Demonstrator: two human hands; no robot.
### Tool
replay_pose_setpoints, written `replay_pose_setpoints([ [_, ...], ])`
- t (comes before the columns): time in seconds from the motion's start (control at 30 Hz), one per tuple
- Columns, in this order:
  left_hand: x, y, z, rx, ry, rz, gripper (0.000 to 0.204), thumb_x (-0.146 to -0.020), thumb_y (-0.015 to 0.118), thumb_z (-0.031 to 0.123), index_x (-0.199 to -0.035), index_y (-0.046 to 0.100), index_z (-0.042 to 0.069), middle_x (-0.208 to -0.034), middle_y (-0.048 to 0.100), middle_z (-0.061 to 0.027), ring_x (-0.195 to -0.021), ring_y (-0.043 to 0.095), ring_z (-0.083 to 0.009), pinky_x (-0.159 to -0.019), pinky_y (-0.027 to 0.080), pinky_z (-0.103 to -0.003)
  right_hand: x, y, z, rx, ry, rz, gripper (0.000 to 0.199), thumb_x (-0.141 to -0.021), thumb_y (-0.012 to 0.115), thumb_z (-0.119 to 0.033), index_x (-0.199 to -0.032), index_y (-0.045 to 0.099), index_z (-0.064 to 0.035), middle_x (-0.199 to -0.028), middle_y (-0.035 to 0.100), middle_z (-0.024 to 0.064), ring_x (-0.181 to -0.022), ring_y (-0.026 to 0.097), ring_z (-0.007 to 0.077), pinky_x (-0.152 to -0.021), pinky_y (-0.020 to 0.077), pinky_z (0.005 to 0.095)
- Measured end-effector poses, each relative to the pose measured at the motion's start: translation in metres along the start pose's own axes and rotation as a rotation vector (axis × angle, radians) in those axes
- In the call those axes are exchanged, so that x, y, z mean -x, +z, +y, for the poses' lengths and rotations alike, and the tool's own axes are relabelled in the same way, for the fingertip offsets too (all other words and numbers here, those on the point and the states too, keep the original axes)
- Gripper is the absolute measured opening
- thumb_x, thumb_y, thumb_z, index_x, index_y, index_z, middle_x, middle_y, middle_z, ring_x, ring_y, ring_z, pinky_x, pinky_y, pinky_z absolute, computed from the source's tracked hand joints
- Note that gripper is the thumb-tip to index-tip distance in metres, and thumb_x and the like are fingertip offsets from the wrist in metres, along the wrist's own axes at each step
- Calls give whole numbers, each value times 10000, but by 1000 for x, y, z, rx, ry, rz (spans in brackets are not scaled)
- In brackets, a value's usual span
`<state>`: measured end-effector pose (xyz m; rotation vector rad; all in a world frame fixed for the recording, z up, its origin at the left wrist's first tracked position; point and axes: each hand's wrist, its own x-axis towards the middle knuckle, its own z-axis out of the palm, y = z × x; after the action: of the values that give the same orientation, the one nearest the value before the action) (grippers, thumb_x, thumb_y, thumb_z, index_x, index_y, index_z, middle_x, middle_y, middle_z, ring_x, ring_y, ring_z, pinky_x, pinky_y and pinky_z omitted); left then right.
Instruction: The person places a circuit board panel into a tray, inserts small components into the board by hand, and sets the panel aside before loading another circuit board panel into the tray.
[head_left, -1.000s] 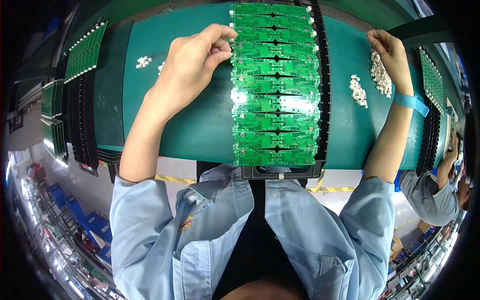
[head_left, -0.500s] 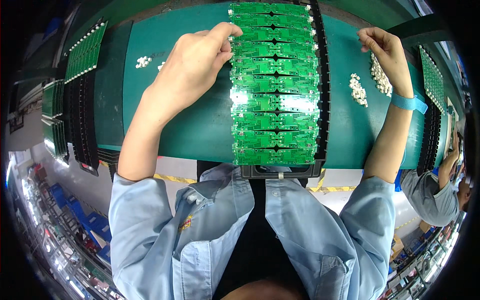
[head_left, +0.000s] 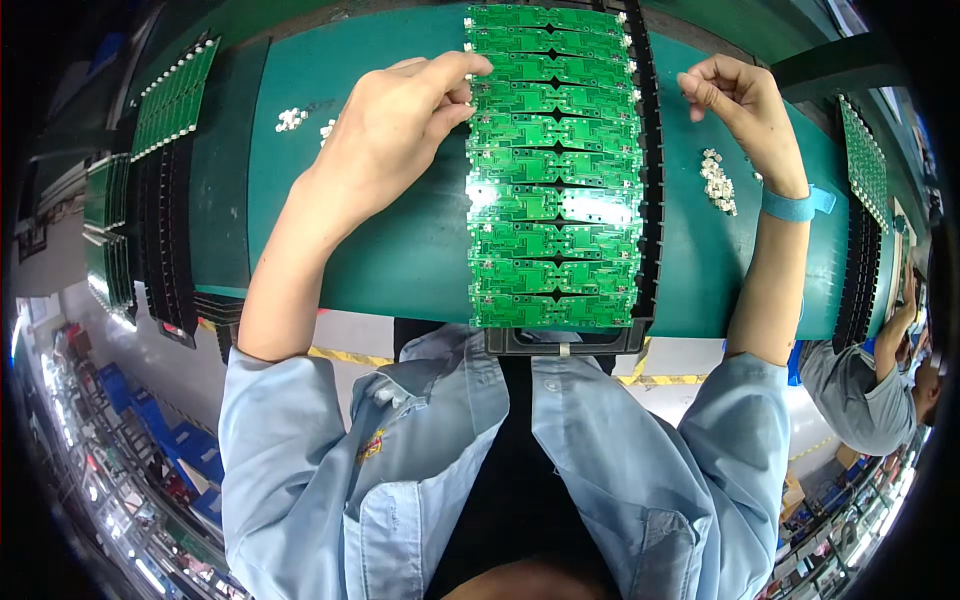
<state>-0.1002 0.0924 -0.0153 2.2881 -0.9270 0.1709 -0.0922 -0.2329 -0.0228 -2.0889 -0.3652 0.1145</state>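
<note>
A long green circuit board panel [head_left: 555, 180] lies on a black tray [head_left: 650, 200] in the middle of the green mat [head_left: 400, 250]. My left hand [head_left: 400, 120] rests at the panel's left edge, its fingertips touching the board near the top. My right hand [head_left: 745, 105] hovers just right of the tray with the fingers pinched together; whether a small white part is between them I cannot tell. A pile of small white parts [head_left: 717, 180] lies on the mat below my right hand.
More small white parts [head_left: 291, 119] lie at the mat's upper left. Other green board panels on black trays stand at the far left [head_left: 170, 100] and far right [head_left: 865, 170]. Another person in a blue shirt [head_left: 870, 390] works at the lower right.
My right hand has moved left from the white parts pile toward the panel's right edge. My left hand shifted slightly along the panel's left edge.
</note>
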Motion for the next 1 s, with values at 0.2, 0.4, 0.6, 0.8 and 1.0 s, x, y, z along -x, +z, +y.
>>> replay_pose_setpoints([
  [0.2, 12, -24, -27, 15, -235, 298, 224, -762, 632, 8, -986, 637, 7, -800, 658, -51, -662, 577, -117, -612, 458, -227, 2, 3, 1, -108, 49, 21, 155, -841, 627, -129, -898, 651, 13, -700, 592, 45, -597, 546, 83, -554, 434, 170],
  [0.4, 56, -53, -79, -186, -612, 305, 177, -797, 606, 42, -962, 651, -5, -799, 661, -62, -662, 574, -117, -623, 454, -221, 4, 5, -6, -232, 77, -24, 166, -848, 612, -114, -939, 645, 21, -719, 595, 45, -600, 545, 78, -546, 419, 156],
  [0.6, 73, -56, -100, -171, -745, 243, 173, -806, 596, 51, -949, 648, -30, -807, 661, -72, -661, 569, -125, -628, 453, -219, 3, 12, -11, -429, 155, -42, 180, -851, 605, -102, -964, 633, 34, -756, 610, 56, -612, 552, 77, -534, 397, 136],
  [0.8, 75, -58, -111, -158, -711, 195, 163, -810, 581, 28, -942, 646, -42, -818, 659, -78, -665, 563, -121, -624, 450, -214, 4, 12, -7, -608, 184, -94, 179, -849, 608, -101, -963, 629, 35, -784, 625, 72, -629, 565, 82, -523, 382, 126],
  [1.0, 69, -63, -107, -190, -749, 93, 180, -826, 575, 25, -981, 638, -42, -853, 653, -73, -699, 557, -105, -647, 444, -197, 5, 16, -12, -563, 216, -79, 172, -842, 615, -105, -946, 630, 30, -781, 627, 75, -606, 562, 83, -517, 382, 126],
])
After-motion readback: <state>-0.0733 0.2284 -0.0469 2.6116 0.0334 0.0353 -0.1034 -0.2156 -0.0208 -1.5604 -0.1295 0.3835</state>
